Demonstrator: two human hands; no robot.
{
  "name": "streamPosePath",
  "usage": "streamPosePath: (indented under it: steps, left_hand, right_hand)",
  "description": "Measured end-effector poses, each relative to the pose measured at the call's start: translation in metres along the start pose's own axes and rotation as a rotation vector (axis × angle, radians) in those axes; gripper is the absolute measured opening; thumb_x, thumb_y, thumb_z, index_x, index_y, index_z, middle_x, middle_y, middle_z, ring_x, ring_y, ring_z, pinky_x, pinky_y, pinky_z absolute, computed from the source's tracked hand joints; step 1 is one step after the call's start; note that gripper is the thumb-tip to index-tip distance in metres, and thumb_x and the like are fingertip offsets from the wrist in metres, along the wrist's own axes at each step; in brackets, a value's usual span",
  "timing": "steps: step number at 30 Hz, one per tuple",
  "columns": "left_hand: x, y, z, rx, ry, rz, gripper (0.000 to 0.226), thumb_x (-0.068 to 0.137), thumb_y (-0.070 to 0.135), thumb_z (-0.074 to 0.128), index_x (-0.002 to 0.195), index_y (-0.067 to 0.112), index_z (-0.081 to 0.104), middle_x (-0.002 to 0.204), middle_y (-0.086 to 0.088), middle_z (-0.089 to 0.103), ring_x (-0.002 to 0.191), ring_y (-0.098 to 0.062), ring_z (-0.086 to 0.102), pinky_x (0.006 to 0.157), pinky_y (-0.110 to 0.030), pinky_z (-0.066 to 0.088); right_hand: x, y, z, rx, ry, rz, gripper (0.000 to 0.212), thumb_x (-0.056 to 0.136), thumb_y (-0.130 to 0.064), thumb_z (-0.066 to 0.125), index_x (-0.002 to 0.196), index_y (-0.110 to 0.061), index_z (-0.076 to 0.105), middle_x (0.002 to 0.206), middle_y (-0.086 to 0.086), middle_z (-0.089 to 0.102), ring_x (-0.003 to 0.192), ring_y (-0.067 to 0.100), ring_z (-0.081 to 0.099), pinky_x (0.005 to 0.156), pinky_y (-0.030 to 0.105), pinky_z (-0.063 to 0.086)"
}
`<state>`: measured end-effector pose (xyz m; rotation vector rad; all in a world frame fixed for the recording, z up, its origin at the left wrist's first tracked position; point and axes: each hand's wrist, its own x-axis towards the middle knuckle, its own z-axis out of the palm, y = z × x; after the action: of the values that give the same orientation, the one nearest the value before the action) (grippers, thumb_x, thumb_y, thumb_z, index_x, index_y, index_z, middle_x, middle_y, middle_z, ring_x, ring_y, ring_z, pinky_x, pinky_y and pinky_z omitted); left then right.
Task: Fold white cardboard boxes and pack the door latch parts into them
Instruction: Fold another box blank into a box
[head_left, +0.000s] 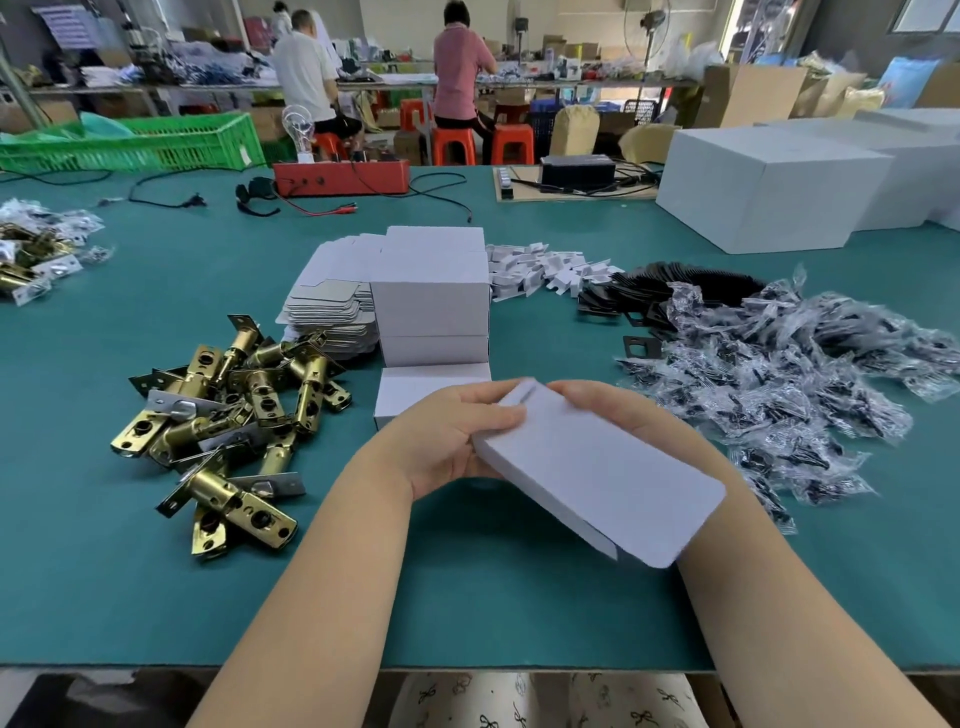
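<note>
A white cardboard box (597, 473) is held above the green table, its long flap pointing toward me. My left hand (452, 441) grips its left side, fingers curled over the top edge. My right hand (618, 410) holds its far right side, mostly hidden behind the box. Several brass door latches (228, 415) lie in a pile to the left. Folded white boxes (434, 312) stand stacked straight ahead, next to a stack of flat box blanks (332, 306).
Bagged screw packets (779, 374) are heaped at the right, with black strike plates (670, 291) and small white card inserts (545, 270) behind them. Large white cartons (769, 192) stand at the far right. A red tester box (340, 176) and cables lie at the back. Two people sit beyond.
</note>
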<state>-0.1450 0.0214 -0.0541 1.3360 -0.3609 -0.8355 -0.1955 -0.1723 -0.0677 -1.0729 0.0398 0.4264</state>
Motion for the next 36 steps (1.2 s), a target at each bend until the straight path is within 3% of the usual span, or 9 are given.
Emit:
streamPosePath:
  steps: [3, 6, 8, 11, 14, 17, 27, 33, 36]
  left_hand:
    - [0.005, 0.006, -0.001, -0.340, 0.172, 0.235, 0.046, 0.081, 0.001, 0.060, 0.119, 0.027, 0.063, 0.102, 0.001, 0.072, 0.081, -0.014, 0.071, 0.062, -0.034, 0.060]
    - [0.005, 0.008, -0.010, -0.553, 0.259, 0.448, 0.054, 0.085, 0.003, 0.056, 0.129, 0.035, 0.051, 0.107, 0.007, 0.071, 0.090, -0.016, 0.071, 0.066, -0.036, 0.058]
    - [0.005, 0.008, -0.010, -0.481, 0.317, 0.487, 0.051, 0.093, 0.003, 0.051, 0.132, 0.035, 0.049, 0.108, 0.009, 0.070, 0.093, -0.014, 0.070, 0.068, -0.036, 0.058]
    - [0.006, 0.006, -0.006, -0.329, 0.386, 0.521, 0.045, 0.096, 0.003, 0.048, 0.121, 0.040, 0.054, 0.106, 0.015, 0.069, 0.094, -0.008, 0.068, 0.071, -0.038, 0.059]
    - [0.007, 0.004, 0.002, -0.207, 0.407, 0.511, 0.036, 0.102, 0.018, 0.044, 0.115, 0.051, 0.053, 0.111, 0.015, 0.067, 0.096, -0.008, 0.067, 0.076, -0.041, 0.059]
    - [0.007, 0.003, 0.009, -0.123, 0.412, 0.460, 0.026, 0.103, 0.039, 0.040, 0.110, 0.059, 0.053, 0.113, 0.007, 0.068, 0.090, -0.014, 0.069, 0.059, -0.035, 0.057]
    - [0.009, 0.005, 0.000, -0.285, 0.309, 0.430, 0.023, 0.104, 0.039, 0.036, 0.118, 0.044, 0.053, 0.104, 0.007, 0.074, 0.092, -0.021, 0.072, 0.058, -0.040, 0.058]
    - [0.009, 0.003, 0.003, -0.168, 0.383, 0.422, 0.024, 0.104, 0.043, 0.034, 0.113, 0.052, 0.055, 0.103, 0.007, 0.072, 0.087, -0.017, 0.071, 0.057, -0.034, 0.056]
    - [0.009, 0.001, 0.006, -0.057, 0.403, 0.415, 0.026, 0.102, 0.053, 0.030, 0.112, 0.064, 0.051, 0.118, 0.006, 0.067, 0.097, -0.020, 0.069, 0.059, -0.034, 0.056]
  right_hand:
    - [-0.009, -0.001, 0.001, 0.081, 0.270, -0.207, 0.018, 0.096, -0.025, 0.046, 0.103, -0.014, 0.058, 0.078, -0.001, 0.072, 0.058, 0.012, 0.068, 0.047, 0.020, 0.052]
    - [-0.006, -0.003, 0.008, 0.081, 0.285, -0.407, 0.034, 0.096, -0.044, 0.034, 0.105, -0.020, 0.056, 0.090, 0.002, 0.071, 0.064, 0.018, 0.069, 0.048, 0.022, 0.052]
    - [-0.003, -0.002, 0.013, 0.072, 0.279, -0.491, 0.047, 0.083, -0.058, 0.039, 0.102, -0.021, 0.059, 0.089, 0.001, 0.070, 0.071, 0.022, 0.070, 0.054, 0.026, 0.054]
    - [0.000, 0.002, 0.015, 0.029, 0.249, -0.574, 0.048, 0.079, -0.052, 0.050, 0.109, -0.015, 0.057, 0.089, -0.001, 0.071, 0.078, 0.022, 0.071, 0.059, 0.028, 0.056]
    - [0.003, 0.007, 0.018, -0.064, 0.308, -0.522, 0.047, 0.067, -0.036, 0.068, 0.101, -0.007, 0.056, 0.082, 0.001, 0.073, 0.071, 0.020, 0.072, 0.056, 0.028, 0.056]
    - [0.004, 0.011, 0.020, -0.071, 0.336, -0.479, 0.034, 0.068, -0.030, 0.065, 0.098, -0.015, 0.062, 0.078, 0.002, 0.073, 0.062, 0.019, 0.070, 0.051, 0.027, 0.055]
    - [0.002, 0.009, 0.017, 0.064, 0.299, -0.421, 0.035, 0.071, -0.029, 0.062, 0.102, -0.013, 0.060, 0.077, 0.005, 0.072, 0.059, 0.019, 0.068, 0.056, 0.028, 0.056]
    - [0.003, 0.010, 0.022, -0.002, 0.325, -0.434, 0.032, 0.073, -0.028, 0.064, 0.102, -0.013, 0.061, 0.079, 0.005, 0.072, 0.062, 0.019, 0.069, 0.055, 0.029, 0.056]
    - [0.004, 0.011, 0.022, -0.023, 0.355, -0.447, 0.020, 0.084, -0.022, 0.061, 0.102, -0.014, 0.061, 0.079, 0.003, 0.072, 0.062, 0.019, 0.069, 0.056, 0.030, 0.057]
